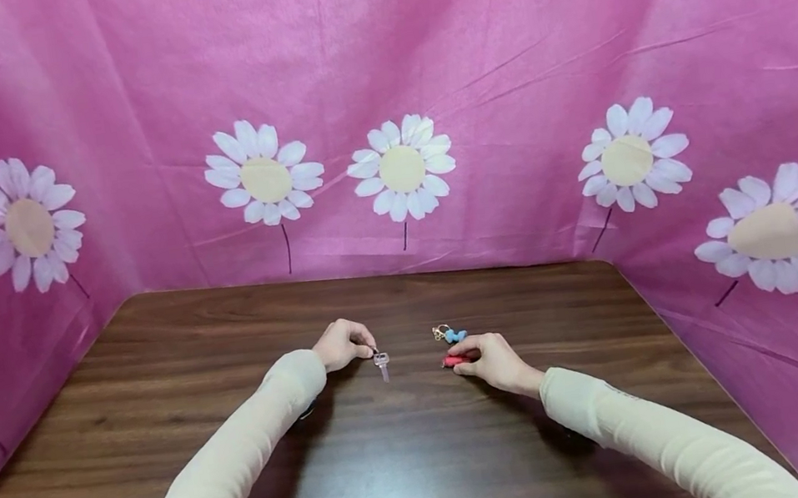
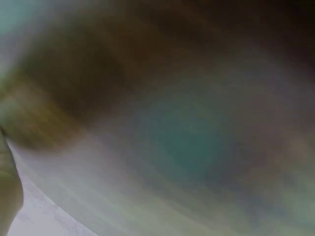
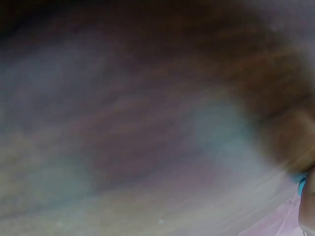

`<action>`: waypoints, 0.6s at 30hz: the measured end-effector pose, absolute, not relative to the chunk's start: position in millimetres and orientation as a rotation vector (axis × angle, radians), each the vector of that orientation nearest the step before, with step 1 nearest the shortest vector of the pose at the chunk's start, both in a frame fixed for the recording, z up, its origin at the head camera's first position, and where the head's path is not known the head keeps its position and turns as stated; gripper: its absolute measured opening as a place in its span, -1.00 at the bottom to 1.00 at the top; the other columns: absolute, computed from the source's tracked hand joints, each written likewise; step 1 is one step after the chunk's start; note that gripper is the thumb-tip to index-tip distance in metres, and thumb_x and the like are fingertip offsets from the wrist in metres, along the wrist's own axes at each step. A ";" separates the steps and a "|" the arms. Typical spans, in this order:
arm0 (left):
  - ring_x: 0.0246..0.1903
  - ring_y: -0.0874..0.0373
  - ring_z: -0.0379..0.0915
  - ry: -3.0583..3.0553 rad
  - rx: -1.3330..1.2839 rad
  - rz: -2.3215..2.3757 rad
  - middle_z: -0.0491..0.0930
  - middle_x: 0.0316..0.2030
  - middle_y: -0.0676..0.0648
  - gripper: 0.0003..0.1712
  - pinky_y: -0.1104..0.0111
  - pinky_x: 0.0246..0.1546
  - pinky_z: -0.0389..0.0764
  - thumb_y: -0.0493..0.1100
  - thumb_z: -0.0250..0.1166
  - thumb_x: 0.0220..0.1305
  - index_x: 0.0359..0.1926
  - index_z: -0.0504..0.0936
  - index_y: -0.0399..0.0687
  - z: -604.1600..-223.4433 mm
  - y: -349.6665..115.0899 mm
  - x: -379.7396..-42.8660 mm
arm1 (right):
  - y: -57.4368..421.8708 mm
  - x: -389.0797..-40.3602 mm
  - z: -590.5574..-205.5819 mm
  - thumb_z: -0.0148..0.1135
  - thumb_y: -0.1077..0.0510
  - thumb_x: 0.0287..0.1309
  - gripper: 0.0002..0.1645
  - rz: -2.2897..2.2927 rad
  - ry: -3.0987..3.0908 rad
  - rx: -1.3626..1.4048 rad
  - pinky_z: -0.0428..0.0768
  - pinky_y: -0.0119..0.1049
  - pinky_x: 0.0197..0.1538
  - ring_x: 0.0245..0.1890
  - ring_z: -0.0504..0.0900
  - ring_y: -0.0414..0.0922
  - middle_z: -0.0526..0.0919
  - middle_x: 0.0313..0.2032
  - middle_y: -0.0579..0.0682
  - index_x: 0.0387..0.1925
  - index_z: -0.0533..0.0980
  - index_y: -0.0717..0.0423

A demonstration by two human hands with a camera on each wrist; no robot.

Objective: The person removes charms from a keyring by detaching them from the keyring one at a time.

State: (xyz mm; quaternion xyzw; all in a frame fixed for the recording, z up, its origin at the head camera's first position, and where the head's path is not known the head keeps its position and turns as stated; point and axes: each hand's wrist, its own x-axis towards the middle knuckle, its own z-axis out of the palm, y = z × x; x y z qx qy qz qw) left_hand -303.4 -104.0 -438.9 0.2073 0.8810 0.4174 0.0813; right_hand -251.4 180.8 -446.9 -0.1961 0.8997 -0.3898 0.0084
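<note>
My left hand [image 1: 339,345] pinches the top of a small pale key [image 1: 382,361], which hangs down from the fingertips. A dark bit shows between those fingertips and the key. Over to the right, the thumb and fingers of my right hand [image 1: 495,361] grip a small red piece [image 1: 452,361] with a metal-looking end. Just beyond that hand is a light-blue charm [image 1: 455,335] with a gold-coloured ring [image 1: 441,332]; whether it joins the red piece cannot be told. Both wrist views are mostly blurred; a teal bit [image 3: 301,187] shows beside the right hand's finger.
A brown wood-grain table [image 1: 383,470] lies under both hands. Pink cloth [image 1: 492,35] printed with white daisies hangs along the table's back and both sides. Long cream sleeves [image 1: 223,466] cover both forearms.
</note>
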 end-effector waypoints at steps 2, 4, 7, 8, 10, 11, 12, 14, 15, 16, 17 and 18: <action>-0.46 0.29 0.46 2.642 0.624 1.223 0.65 -0.51 -0.04 -0.89 0.42 -0.30 0.47 -0.38 0.38 -0.11 -0.46 0.64 -0.19 -442.2 -106.4 -304.0 | 182.6 -250.7 -449.1 0.38 0.30 -0.13 -0.69 -1.260 2.774 -0.608 0.55 -0.52 -0.27 -0.33 0.64 -0.23 0.69 -0.31 0.07 -0.23 0.62 0.21; -0.42 0.27 0.47 2.646 0.625 1.210 0.65 -0.49 -0.03 -0.86 0.41 -0.27 0.48 -0.37 0.39 -0.12 -0.45 0.64 -0.18 -444.7 -107.6 -304.6 | 184.2 -250.6 -450.0 0.39 0.31 -0.15 -0.67 -1.289 2.750 -0.606 0.55 -0.52 -0.28 -0.32 0.65 -0.21 0.69 -0.30 0.10 -0.22 0.62 0.23; -0.38 0.22 0.48 2.637 0.650 1.214 0.65 -0.46 -0.05 -0.82 0.38 -0.23 0.50 -0.38 0.40 -0.14 -0.41 0.64 -0.20 -445.6 -108.5 -305.4 | 185.7 -251.6 -449.6 0.39 0.30 -0.15 -0.64 -1.298 2.734 -0.618 0.56 -0.51 -0.27 -0.31 0.66 -0.16 0.68 -0.28 0.13 -0.19 0.60 0.27; -0.37 0.21 0.48 2.629 0.656 1.218 0.65 -0.44 -0.06 -0.81 0.38 -0.22 0.50 -0.38 0.40 -0.14 -0.39 0.64 -0.21 -445.4 -108.6 -305.7 | 186.1 -252.1 -448.8 0.39 0.30 -0.15 -0.63 -1.298 2.729 -0.617 0.56 -0.51 -0.27 -0.30 0.66 -0.15 0.68 -0.28 0.14 -0.18 0.60 0.27; -0.35 0.19 0.49 2.614 0.673 1.223 0.66 -0.41 -0.08 -0.78 0.38 -0.22 0.51 -0.38 0.40 -0.15 -0.36 0.64 -0.22 -445.3 -109.0 -306.7 | 187.0 -252.7 -447.2 0.40 0.29 -0.16 -0.61 -1.292 2.730 -0.614 0.56 -0.49 -0.26 -0.29 0.66 -0.13 0.68 -0.26 0.15 -0.17 0.59 0.28; -0.33 0.18 0.50 2.599 0.679 1.229 0.66 -0.39 -0.10 -0.75 0.38 -0.21 0.52 -0.39 0.40 -0.15 -0.33 0.63 -0.23 -444.9 -109.6 -307.0 | 187.4 -252.7 -446.1 0.40 0.28 -0.16 -0.60 -1.290 2.728 -0.610 0.56 -0.48 -0.25 -0.28 0.66 -0.12 0.68 -0.25 0.15 -0.16 0.59 0.28; -0.32 0.17 0.51 2.584 0.678 1.230 0.66 -0.35 -0.12 -0.72 0.38 -0.19 0.53 -0.40 0.40 -0.16 -0.30 0.63 -0.25 -444.1 -110.2 -307.3 | 188.2 -252.7 -445.0 0.41 0.27 -0.16 -0.58 -1.286 2.729 -0.608 0.57 -0.46 -0.24 -0.26 0.66 -0.11 0.68 -0.24 0.15 -0.15 0.58 0.28; -0.25 0.11 0.53 2.546 0.677 1.237 0.64 -0.27 -0.17 -0.64 0.37 -0.15 0.54 -0.41 0.39 -0.16 -0.22 0.60 -0.29 -441.9 -112.6 -308.0 | 190.2 -252.0 -441.9 0.42 0.24 -0.17 -0.56 -1.282 2.741 -0.586 0.58 -0.39 -0.19 -0.23 0.65 -0.10 0.68 -0.22 0.13 -0.14 0.59 0.25; -0.21 0.07 0.53 2.525 0.674 1.242 0.63 -0.22 -0.20 -0.60 0.35 -0.11 0.54 -0.42 0.39 -0.16 -0.17 0.58 -0.32 -439.9 -114.5 -308.1 | 191.6 -251.4 -439.6 0.43 0.22 -0.17 -0.56 -1.285 2.748 -0.565 0.58 -0.34 -0.15 -0.21 0.65 -0.09 0.68 -0.21 0.11 -0.13 0.59 0.23; -0.16 0.01 0.52 2.506 0.666 1.242 0.61 -0.17 -0.24 -0.56 0.31 -0.08 0.53 -0.42 0.38 -0.14 -0.12 0.55 -0.36 -436.7 -116.8 -308.0 | 193.6 -251.0 -436.8 0.43 0.19 -0.16 -0.56 -1.283 2.764 -0.544 0.57 -0.29 -0.10 -0.18 0.64 -0.09 0.68 -0.20 0.09 -0.13 0.59 0.21; -0.12 -0.04 0.51 2.497 0.655 1.234 0.58 -0.13 -0.27 -0.53 0.27 -0.04 0.52 -0.42 0.37 -0.12 -0.08 0.52 -0.39 -432.4 -119.5 -307.6 | 196.0 -250.7 -432.8 0.42 0.17 -0.14 -0.57 -1.288 2.777 -0.515 0.56 -0.24 -0.05 -0.14 0.63 -0.07 0.68 -0.19 0.07 -0.13 0.60 0.19; -0.09 -0.09 0.49 2.509 0.651 1.214 0.56 -0.09 -0.30 -0.51 0.24 -0.01 0.50 -0.41 0.36 -0.09 -0.04 0.50 -0.41 -427.5 -122.6 -307.5 | 198.9 -250.7 -428.1 0.41 0.14 -0.12 -0.58 -1.291 2.806 -0.484 0.54 -0.19 -0.02 -0.12 0.62 -0.05 0.68 -0.18 0.06 -0.14 0.60 0.17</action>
